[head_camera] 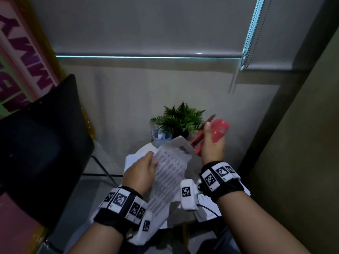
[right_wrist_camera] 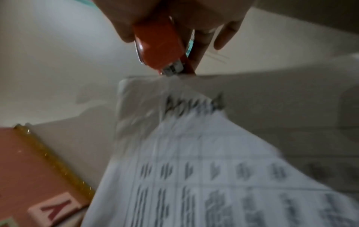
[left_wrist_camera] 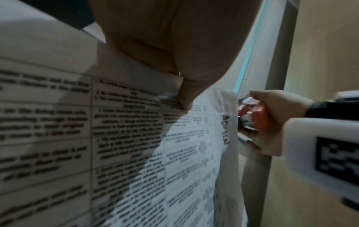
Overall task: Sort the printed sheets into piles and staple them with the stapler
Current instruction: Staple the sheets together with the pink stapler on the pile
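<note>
A dim room w/ a smooth grey wall, a grey roller blind and its bead chain at the top right. A shiny black chair stands on the left, next to a pink sign w/ big purple letters. Low down is a small round white table. At the back of it sit a green leafy plant and a see-thru plastic cup.

The left hand pinches a thin bunch of printed sheets, thumb on the front, other fingers behind. The paper is white and floppy, w/ a grid of boxes full of small black words. It is held up in the air over the table, and its top end curls over. In the left wrist view the thumb presses on the printed side.

The right hand is wrapped tight round a red stapler, hard and glossy w/ a silver metal nose. The stapler's nose is right at the top corner of the sheets; the blur hides if they touch. More white pages lie flat on the table under the hands.

Both wrists wear black bands w/ black & white square codes.
</note>
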The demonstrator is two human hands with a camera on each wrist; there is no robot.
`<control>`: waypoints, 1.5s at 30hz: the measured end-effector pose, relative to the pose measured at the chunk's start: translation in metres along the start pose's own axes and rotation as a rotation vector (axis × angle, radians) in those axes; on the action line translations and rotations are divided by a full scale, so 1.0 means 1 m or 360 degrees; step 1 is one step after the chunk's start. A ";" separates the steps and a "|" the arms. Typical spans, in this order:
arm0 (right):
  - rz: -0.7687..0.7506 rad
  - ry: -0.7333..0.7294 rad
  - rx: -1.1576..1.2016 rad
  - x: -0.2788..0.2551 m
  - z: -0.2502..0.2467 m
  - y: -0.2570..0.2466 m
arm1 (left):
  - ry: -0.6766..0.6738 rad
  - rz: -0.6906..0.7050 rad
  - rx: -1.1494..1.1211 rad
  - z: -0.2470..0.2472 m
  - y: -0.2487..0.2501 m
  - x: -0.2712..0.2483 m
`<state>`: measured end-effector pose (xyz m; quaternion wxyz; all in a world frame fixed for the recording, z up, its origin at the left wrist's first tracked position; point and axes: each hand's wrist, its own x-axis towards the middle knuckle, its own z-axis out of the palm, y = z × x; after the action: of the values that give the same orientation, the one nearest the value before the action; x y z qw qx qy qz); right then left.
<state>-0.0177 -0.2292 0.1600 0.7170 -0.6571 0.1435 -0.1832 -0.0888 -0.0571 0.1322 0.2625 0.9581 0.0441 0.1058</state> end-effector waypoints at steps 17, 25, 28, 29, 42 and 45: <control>0.0347 -0.0752 -0.0189 -0.011 -0.014 0.040 | 0.0578 -0.0165 -0.1296 -0.007 0.002 0.020; 0.0463 -0.0529 -0.0766 0.045 -0.038 0.068 | -0.0135 -0.0513 -0.0709 0.055 -0.071 0.057; 0.0523 -0.0516 -0.1203 0.078 -0.050 0.098 | -0.0279 -0.0701 -0.0395 0.084 -0.107 0.069; 0.0512 -0.0535 -0.1352 0.086 -0.052 0.106 | -0.0333 -0.0779 -0.0305 0.093 -0.119 0.072; 0.0740 -0.0654 -0.1877 0.137 -0.054 0.185 | -0.0288 -0.1374 0.0099 0.147 -0.187 0.085; 0.0763 -0.0635 -0.1891 0.141 -0.053 0.189 | -0.0106 -0.1357 -0.0009 0.141 -0.185 0.088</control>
<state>0.0981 -0.3267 -0.0287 0.2671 -0.9114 0.2266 0.2161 0.0233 0.0444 -0.0647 0.2866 0.8564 0.4274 -0.0431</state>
